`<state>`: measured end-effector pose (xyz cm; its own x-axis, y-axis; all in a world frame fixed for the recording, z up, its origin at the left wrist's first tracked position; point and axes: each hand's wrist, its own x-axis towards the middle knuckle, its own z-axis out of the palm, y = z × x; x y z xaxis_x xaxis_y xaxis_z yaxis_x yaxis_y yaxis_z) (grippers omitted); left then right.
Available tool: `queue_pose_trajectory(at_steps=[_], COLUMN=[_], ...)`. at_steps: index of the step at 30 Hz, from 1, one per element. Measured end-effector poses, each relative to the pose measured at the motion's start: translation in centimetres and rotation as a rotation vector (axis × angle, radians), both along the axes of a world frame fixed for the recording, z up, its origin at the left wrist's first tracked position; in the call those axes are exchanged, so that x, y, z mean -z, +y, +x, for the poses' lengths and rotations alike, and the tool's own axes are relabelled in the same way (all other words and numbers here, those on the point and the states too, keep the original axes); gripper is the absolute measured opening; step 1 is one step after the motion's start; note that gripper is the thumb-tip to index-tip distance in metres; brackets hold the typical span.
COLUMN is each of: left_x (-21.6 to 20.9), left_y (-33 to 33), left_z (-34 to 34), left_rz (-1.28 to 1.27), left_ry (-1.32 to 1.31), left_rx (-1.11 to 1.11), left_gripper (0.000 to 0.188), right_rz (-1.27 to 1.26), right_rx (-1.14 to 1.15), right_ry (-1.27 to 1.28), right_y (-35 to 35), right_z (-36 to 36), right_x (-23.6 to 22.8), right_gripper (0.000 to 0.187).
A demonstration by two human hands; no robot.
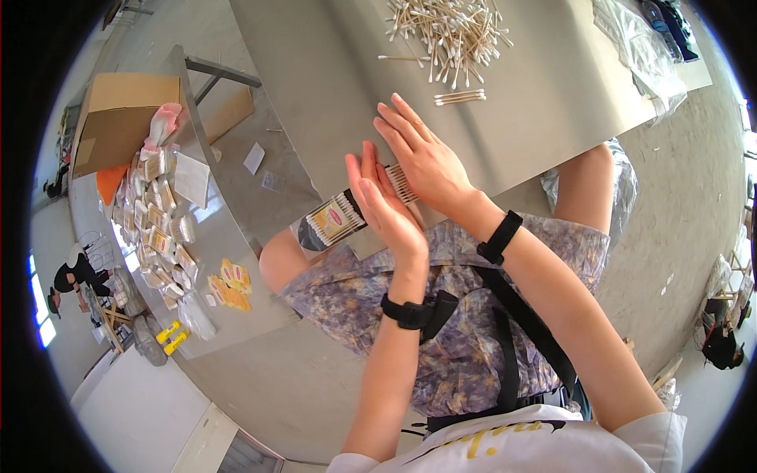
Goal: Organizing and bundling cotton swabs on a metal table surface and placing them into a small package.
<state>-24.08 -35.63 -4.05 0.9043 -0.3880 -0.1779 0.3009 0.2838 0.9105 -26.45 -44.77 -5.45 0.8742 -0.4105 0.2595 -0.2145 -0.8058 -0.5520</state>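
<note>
A row of cotton swabs (400, 183) shows between my two hands, close to the table's near edge. My left hand (388, 211) is on its left side, fingers stretched out straight. From the right, my right hand (426, 162) reaches over it with fingers extended, covering part of the row. Whether the palms press on the swabs I cannot tell. Just left of my left hand is a clear pack of cotton swabs (336, 219) with a yellow and red label. Farther off on the table lies a large loose heap of cotton swabs (449, 35).
A few swabs (460, 97) lie side by side below the heap on the metal table (315, 71). Clear plastic (643, 51) covers the far right corner. On a left-hand table stand a cardboard box (122, 118), many swab packs (158, 217) and yellow cards (231, 285).
</note>
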Motion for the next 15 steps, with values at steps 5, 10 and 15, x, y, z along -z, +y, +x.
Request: queue_pose_trajectory(at_steps=[5, 10, 15], left_x=[-0.7, -0.8, -1.3], left_y=[-0.1, -0.1, -0.3], left_z=[-0.5, -0.7, -0.8], left_rz=[0.061, 0.045, 0.06], left_ry=[-0.03, -0.012, -0.13], left_rx=[-0.045, -0.045, -0.095], left_gripper=[0.075, 0.077, 0.078], right_rz=[-0.041, -0.103, -0.252], right_rx=[-0.041, -0.041, -0.055], right_ry=[0.04, 0.063, 0.077], right_y=[0.1, 0.2, 0.4], right_z=[0.1, 0.2, 0.4], right_x=[-0.1, 0.2, 0.4], right_gripper=[0.049, 0.047, 0.048])
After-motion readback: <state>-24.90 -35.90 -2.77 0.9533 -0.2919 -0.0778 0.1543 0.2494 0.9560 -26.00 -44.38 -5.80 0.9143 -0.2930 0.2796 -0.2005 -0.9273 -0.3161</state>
